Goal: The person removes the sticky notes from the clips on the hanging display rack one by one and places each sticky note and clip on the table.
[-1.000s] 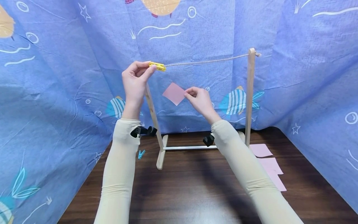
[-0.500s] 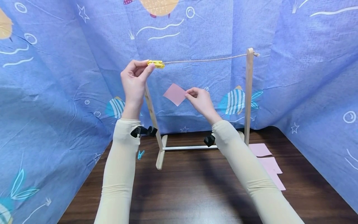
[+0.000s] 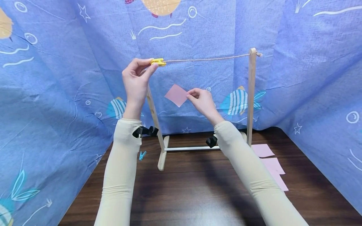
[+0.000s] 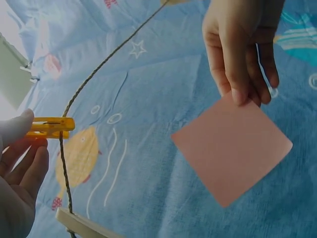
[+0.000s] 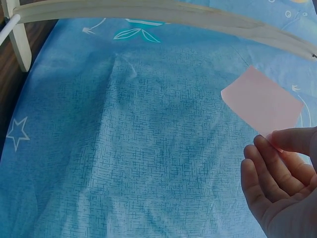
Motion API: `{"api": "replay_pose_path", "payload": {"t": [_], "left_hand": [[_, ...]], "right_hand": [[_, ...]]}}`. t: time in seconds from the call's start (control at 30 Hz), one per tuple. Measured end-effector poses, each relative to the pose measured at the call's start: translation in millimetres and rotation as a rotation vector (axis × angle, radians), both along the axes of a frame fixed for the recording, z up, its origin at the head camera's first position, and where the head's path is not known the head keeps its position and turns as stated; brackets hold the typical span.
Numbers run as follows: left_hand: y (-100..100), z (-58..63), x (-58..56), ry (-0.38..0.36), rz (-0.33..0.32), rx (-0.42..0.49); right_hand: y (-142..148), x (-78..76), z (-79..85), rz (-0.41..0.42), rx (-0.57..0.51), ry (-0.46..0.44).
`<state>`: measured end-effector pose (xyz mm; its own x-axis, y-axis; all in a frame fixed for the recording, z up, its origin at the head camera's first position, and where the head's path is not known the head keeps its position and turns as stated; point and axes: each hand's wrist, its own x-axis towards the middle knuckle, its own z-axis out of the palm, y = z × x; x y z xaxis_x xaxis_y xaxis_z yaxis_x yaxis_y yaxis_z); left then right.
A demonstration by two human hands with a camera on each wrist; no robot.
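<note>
A yellow clothespin [image 3: 159, 62] is pinched between the thumb and fingers of my left hand [image 3: 136, 78], near the left end of the string [image 3: 209, 59]. In the left wrist view the clothespin [image 4: 49, 127] lies across the string [image 4: 94, 74]. My right hand [image 3: 204, 103] pinches one corner of a square pink paper [image 3: 177, 95], which hangs below the string, apart from it. The right wrist view shows thumb and fingertips on the corner of the paper [image 5: 262, 101].
The string runs to the right wooden post [image 3: 251, 94] of a stand; a white rod [image 3: 192, 148] joins its feet. A blue clothespin [image 3: 142, 155] lies left of the stand. Several pink papers [image 3: 263, 150] lie on the dark table [image 3: 181, 191] at right. A patterned blue cloth [image 3: 203, 31] hangs behind.
My left hand has risen slightly with the yellow clothespin, and the string's left end has risen with it. The right hand and pink paper have hardly moved.
</note>
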<state>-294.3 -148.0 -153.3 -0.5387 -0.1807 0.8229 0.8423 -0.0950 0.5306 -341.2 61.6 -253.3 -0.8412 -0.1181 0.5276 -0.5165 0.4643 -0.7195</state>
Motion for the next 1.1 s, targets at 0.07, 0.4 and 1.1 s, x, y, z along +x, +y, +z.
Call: {"api": "replay_pose_path", "payload": {"t": [0.07, 0.4, 1.1], "left_hand": [[1, 0.6, 0.3, 0.013, 0.009, -0.009], [1, 0.2, 2.9, 0.039, 0.027, -0.026], [-34, -15.6, 14.9, -0.018, 0.131, -0.033]], "right_hand": [[0, 0.0, 0.6, 0.003, -0.002, -0.002], [0, 4.4, 1.3, 0.010, 0.001, 0.010], [41, 17.6, -7.2, -0.005, -0.011, 0.032]]}}
